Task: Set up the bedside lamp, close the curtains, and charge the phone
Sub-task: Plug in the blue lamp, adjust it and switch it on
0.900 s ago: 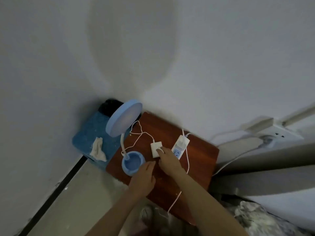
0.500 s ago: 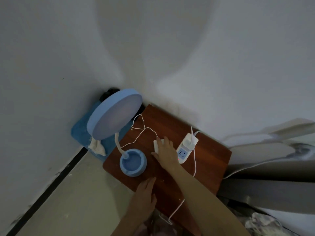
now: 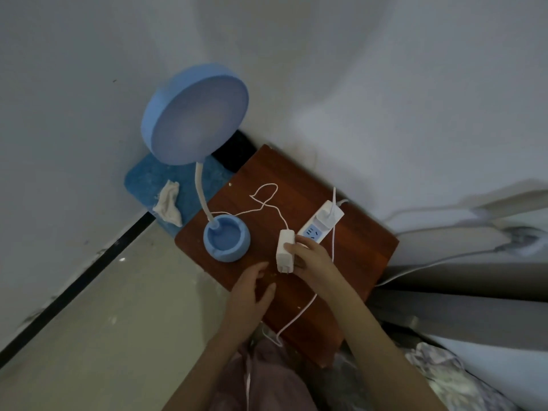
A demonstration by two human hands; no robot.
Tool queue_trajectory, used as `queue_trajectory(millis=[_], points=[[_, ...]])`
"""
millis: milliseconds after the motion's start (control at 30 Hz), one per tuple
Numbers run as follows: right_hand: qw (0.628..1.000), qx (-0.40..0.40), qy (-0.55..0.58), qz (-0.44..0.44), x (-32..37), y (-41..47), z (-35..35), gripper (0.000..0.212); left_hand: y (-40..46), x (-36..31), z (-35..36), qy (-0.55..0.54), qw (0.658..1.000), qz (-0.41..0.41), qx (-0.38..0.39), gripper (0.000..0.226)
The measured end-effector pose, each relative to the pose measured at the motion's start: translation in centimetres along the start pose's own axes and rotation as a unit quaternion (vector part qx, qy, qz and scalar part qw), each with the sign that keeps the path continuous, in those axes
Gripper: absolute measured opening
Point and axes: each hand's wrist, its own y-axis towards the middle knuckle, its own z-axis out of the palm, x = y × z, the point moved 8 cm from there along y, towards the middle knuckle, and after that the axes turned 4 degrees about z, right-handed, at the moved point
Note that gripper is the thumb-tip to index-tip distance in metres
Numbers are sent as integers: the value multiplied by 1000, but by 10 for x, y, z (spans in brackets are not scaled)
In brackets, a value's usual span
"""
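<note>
**Hand and arm posture**

Both bare forearms are extended forward from the lower edge of the view. The right hand (image 3: 311, 256) is curled, with the thumb and fingers closed in a pinch. The left hand (image 3: 252, 295) is held flat, palm down, fingers relaxed and slightly spread.

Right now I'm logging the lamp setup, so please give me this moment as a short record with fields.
surface: reddish-brown wooden bedside table
lamp: blue round-headed desk lamp, base standing on the table, light off
adapter: white square plug adapter, unplugged, prongs showing
right hand: right hand grips the adapter
left hand: left hand rests open on the table
power strip: white power strip with blue socket face, one white plug already in it
</note>
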Motion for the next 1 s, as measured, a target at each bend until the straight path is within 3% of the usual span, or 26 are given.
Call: queue_trajectory(millis=[100, 167, 267, 400, 500, 633, 700, 800, 900, 1000], points=[[999, 25, 15, -21, -4, -21, -2, 41, 2, -22, 5, -62, 998, 8, -16, 31], [986, -1, -130, -100, 1, -34, -6, 49, 5, -25, 7, -125, 991, -40, -26, 22], [894, -25, -365, -257, 15, -54, -4, 57, 10, -23, 8, -219, 967, -129, -26, 12], [778, -2, -518, -355, 13, -69, 9, 62, 20, -30, 6, -181, 975, -125, 10, 16], [765, -73, -520, -373, 9, -68, 1, 68, 24, -30, 8, -151, 982, -113, -9, 12], [717, -229, -522, -400, 4, -75, -7, 55, 23, -27, 13, -131, 979, -137, -80, 23], [735, -243, -502, -385, -2, -73, -8, 53, 21, -32, 17, -137, 975, -142, -106, 26], [802, -208, -454, -329, -9, -59, -11, 56, 16, -38, 23, -145, 974, -140, -106, 29], [863, -194, -344, -314, 1, -57, -20, 49, 14, -40, 30, -233, 958, -153, -73, 24], [879, -210, -342, -257, 5, -48, -34, 55, 10, -49, 42, -318, 932, -175, -12, 39]])
